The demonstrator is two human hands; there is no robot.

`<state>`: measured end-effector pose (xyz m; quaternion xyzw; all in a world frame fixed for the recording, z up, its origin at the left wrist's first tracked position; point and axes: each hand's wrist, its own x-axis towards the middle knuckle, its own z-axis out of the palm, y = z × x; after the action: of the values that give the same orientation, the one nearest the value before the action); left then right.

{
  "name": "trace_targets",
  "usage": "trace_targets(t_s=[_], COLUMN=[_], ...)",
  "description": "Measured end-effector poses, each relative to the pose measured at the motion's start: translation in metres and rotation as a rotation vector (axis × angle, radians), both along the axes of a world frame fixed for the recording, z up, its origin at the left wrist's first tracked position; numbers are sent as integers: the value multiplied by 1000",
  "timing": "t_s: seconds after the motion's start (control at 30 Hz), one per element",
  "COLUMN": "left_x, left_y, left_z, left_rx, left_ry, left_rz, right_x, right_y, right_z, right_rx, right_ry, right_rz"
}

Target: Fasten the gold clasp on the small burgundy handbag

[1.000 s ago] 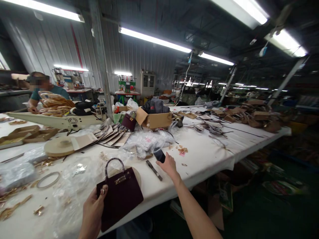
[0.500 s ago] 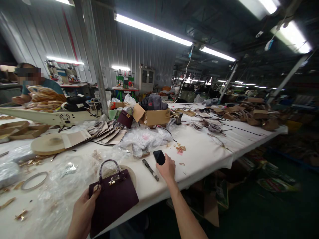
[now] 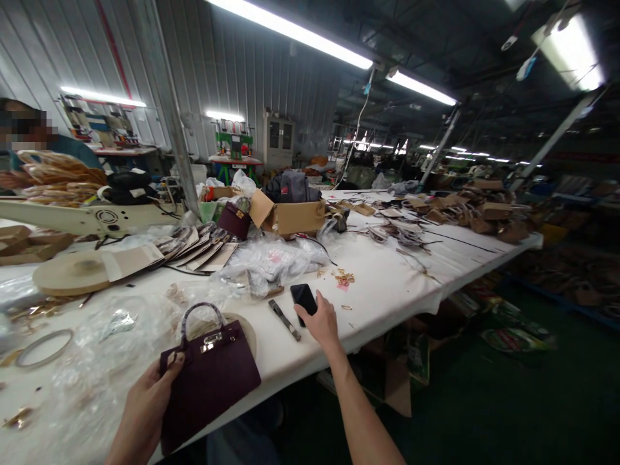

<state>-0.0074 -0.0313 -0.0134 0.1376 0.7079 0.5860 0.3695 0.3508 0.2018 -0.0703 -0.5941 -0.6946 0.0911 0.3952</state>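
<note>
So left hand [image 3: 150,397] is clamping the bag [image 3: 208,381] by a top corner, right hand [image 3: 323,320] is gripping the phone [image 3: 303,298] right of the bag, and a strip [image 3: 285,320] is lying between

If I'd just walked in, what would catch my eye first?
Probably the dark purple handbag in the left hand, at the near edge of the white table. To the bag's right, the right hand grips a black phone; overhead runs a long, bright tube light.
</note>
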Motion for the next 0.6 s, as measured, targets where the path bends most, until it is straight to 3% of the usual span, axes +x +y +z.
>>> trace_targets(t_s=[0.13,0.23,0.6], left_x=[-7,-9,1], left_y=[-1,1,3], left_z=[-9,-11,1], left_rx=[-6,-25,-94], left_ry=[61,78,5], left_rz=[-14,-9,78], right_x=[29,43,51], right_y=[5,2,-17], right_z=[7,13,15], right_rx=[210,276,193], right_ry=[107,156,245], right_rz=[112,252,389])
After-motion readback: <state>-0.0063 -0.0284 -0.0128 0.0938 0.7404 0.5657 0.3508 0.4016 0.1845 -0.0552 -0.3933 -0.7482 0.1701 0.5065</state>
